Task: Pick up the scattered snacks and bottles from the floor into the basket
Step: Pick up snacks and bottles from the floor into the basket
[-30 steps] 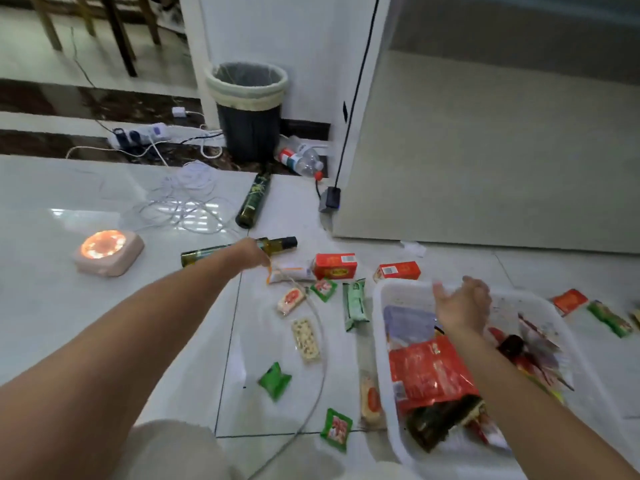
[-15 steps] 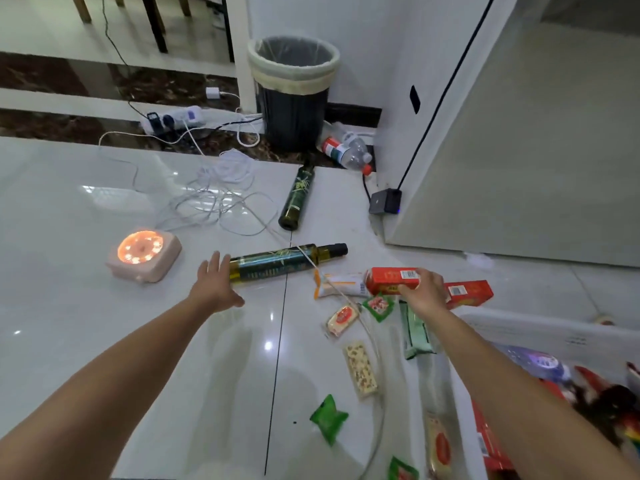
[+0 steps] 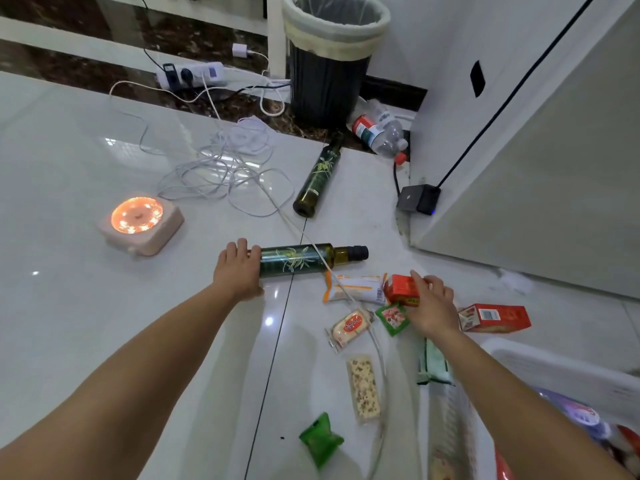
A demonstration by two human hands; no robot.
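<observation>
Green bottle [image 3: 294, 259] newly in left hand [image 3: 238, 271]

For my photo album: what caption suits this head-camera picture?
Left hand grips a green bottle lying on the floor while right hand pinches a red carton.

We are noting bright, even indoor light. Orange lamp [image 3: 138, 215] is glowing; glare spots are shining on the glossy floor [image 3: 69, 323] above it and to its lower right. Far right of the lamp, basket [image 3: 554, 372] rim is blurring, straight edges bending.
</observation>
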